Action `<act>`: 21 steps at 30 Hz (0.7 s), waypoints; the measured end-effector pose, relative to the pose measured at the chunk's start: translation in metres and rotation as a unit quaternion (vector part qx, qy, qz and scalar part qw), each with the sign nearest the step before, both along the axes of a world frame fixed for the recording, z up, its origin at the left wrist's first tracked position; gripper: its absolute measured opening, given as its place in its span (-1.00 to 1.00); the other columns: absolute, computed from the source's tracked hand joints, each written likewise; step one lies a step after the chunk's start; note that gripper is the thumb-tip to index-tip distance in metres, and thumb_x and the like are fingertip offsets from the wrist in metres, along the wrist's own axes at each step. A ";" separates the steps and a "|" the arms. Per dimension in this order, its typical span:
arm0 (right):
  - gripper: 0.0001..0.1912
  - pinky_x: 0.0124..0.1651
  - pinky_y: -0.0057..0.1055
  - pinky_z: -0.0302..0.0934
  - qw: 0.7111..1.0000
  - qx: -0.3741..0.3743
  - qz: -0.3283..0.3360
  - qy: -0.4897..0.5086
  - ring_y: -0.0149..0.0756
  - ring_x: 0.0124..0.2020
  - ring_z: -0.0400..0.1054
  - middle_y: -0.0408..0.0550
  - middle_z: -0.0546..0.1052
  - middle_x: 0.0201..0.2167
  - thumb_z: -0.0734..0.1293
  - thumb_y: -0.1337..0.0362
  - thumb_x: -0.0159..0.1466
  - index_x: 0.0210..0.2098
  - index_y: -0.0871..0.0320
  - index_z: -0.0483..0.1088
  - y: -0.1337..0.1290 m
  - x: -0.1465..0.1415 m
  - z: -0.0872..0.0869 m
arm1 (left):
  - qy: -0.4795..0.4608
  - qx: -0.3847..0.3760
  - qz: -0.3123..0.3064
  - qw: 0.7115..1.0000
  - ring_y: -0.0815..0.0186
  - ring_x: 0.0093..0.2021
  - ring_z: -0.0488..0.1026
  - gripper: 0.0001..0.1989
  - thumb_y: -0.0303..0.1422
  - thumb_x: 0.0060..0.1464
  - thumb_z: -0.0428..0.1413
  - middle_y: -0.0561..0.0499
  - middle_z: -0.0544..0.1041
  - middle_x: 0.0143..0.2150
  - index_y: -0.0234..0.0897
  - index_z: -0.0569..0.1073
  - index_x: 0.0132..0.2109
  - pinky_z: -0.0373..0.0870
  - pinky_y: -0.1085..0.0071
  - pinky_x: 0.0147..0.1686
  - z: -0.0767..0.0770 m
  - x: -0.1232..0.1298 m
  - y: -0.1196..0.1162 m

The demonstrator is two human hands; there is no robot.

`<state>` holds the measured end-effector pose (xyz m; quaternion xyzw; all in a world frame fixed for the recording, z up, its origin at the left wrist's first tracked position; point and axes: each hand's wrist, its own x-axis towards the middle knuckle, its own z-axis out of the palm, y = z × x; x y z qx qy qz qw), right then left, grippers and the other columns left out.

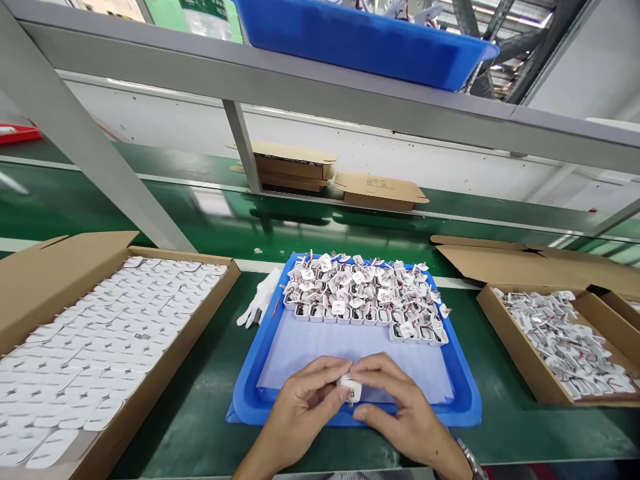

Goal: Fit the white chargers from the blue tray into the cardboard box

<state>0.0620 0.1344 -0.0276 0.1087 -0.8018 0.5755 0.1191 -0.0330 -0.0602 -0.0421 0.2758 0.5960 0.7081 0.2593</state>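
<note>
Green bench (200,400) lies beneath both hands; the left hand (317,397) pinches a white plug (351,387), the right hand (395,407) touches its far side, and the blue tray (250,367) sits just under them

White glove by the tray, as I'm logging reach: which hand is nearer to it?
Left. The left hand is over the near part of the blue tray, to the right of the white glove; the right hand is farther right.

Green bench (200,400) bearing blue tray (241,393), cardboard boxes (200,320), glove (261,299).
</note>
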 end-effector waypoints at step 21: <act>-0.68 0.20 -0.27 0.37 0.986 -0.078 -0.092 -0.113 -0.19 0.10 0.50 -0.01 0.60 0.02 0.38 0.26 0.44 0.16 -0.02 0.53 -0.014 -0.001 -0.011 | 0.054 -0.020 0.048 0.997 0.15 -0.05 0.62 -0.70 -0.31 0.38 0.16 -0.16 0.54 0.01 -0.11 0.63 0.18 0.63 0.32 -0.08 -0.009 0.012 -0.001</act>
